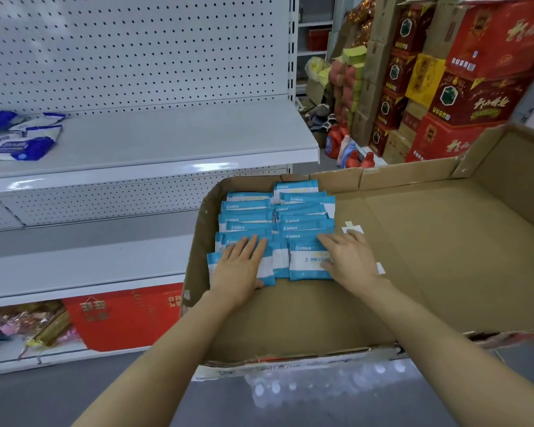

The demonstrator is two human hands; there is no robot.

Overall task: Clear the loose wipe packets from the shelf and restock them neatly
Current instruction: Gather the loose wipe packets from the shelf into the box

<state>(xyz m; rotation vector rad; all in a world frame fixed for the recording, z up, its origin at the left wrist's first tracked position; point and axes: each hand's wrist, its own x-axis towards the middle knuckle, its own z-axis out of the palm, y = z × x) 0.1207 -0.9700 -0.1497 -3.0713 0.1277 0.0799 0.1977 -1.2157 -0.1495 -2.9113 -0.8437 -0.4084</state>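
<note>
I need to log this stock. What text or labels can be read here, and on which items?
None can be quoted.
Teal wipe packets in the cardboard tray: print too small and blurred.
Blue-and-white packets on the shelf: blurred.
Red cartons: large gold characters, illegible.

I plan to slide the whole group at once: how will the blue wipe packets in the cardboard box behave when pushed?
The wipe packets look like soft, flat pouches, so they probably bend rather than roll. Their film looks glossy; overlapping ones may slip over each other. Both hands, left and right, lie flat on them, suggesting little weight.
</note>
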